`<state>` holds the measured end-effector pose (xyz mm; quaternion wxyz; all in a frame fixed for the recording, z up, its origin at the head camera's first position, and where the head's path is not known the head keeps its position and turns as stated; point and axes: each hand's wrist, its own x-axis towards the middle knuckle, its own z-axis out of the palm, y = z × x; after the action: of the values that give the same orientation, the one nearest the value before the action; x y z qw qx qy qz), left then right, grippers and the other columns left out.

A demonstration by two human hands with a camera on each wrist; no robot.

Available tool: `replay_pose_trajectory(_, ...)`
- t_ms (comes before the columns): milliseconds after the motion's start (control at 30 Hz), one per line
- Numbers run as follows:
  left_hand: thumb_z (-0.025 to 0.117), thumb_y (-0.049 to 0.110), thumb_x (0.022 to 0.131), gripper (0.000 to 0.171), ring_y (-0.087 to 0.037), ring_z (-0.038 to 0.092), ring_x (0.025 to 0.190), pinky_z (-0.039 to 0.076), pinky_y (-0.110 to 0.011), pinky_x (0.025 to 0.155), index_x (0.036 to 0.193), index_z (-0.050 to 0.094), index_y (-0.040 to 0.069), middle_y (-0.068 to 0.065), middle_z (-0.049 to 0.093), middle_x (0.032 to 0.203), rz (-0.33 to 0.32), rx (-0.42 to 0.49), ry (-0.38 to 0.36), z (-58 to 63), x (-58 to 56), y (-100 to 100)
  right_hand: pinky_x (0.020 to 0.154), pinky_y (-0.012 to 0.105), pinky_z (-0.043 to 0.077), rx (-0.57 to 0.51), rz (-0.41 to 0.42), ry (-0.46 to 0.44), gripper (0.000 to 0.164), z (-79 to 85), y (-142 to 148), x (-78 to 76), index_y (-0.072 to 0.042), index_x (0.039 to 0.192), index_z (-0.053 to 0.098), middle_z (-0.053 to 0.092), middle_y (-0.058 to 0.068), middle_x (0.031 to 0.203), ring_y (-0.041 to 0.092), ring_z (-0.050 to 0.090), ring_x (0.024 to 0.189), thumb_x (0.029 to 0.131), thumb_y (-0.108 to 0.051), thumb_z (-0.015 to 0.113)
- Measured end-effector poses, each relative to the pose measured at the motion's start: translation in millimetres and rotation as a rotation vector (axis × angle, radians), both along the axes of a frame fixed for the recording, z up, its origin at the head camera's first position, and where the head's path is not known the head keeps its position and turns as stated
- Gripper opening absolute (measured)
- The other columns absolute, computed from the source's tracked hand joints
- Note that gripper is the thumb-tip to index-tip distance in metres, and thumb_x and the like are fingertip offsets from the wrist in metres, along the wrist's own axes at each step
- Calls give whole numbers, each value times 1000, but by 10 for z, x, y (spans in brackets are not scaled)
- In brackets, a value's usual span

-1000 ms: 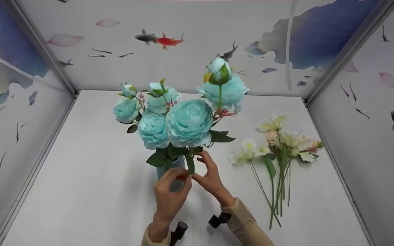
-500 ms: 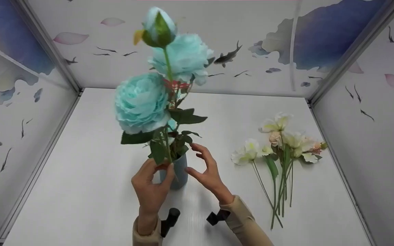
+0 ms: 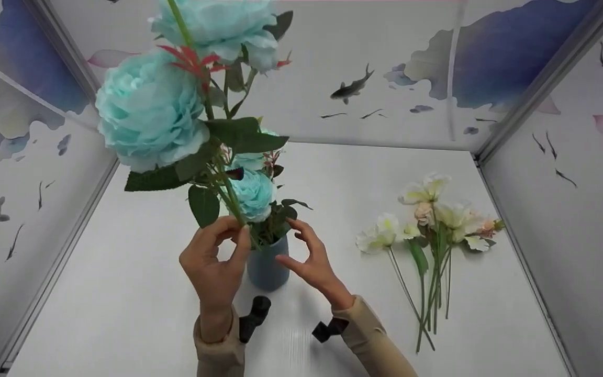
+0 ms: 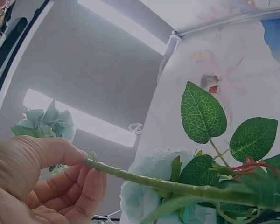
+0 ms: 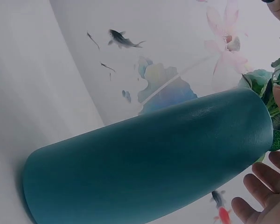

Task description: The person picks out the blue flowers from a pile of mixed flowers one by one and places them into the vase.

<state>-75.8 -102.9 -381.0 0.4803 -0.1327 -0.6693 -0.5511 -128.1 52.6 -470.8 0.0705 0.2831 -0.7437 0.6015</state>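
Observation:
In the head view, my left hand (image 3: 213, 267) pinches the green stem (image 4: 154, 182) of a spray of artificial peonies, with large turquoise blooms (image 3: 149, 112), a few dark leaves and red sprigs. The spray is raised in front of the vase, its top cut off by the frame. The blue-grey vase (image 3: 268, 269) stands upright on the table, with more turquoise flowers (image 3: 253, 195) in it. My right hand (image 3: 313, 262) is beside the vase mouth, thumb and fingers spread apart; its fingers (image 5: 259, 182) lie near the rim and leaves. Contact with them is hard to tell.
A bunch of pale yellow-white and peach flowers (image 3: 437, 220) lies on the right of the white table (image 3: 123, 293), stems toward the front. White walls painted with fish and petals enclose the table on the left, back and right.
My left hand has drawn the large turquoise spray left and up from over the vase, toward the camera. The right hand has parted from the left and stays beside the vase.

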Motion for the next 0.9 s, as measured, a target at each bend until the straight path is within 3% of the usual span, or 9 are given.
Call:
replay_pose_trajectory(367,66,-17,71,20,-14,60,72,53,-21,69,89,64,-9,-16,62,79,34,-19,-6,-49,-129,-8,97,56,36,6,-7,0,62,42,-43,17,17,128,41,46,31,129,43,43,120,75,7,71)
replay_pose_trajectory(500,67,-17,70,21,-15,61,71,53,-21,69,89,65,-9,-16,62,78,60,-33,-3,-97,-169,-3,96,54,38,18,-14,12,62,68,-55,23,17,128,41,46,31,128,43,43,119,74,7,72)
replay_pose_trajectory(900,67,-16,71,21,-15,61,69,52,-19,66,90,65,-8,-15,62,78,60,-36,-1,-238,-258,-25,95,52,39,14,-27,53,64,64,-92,6,14,129,43,48,28,128,38,46,118,74,4,74)
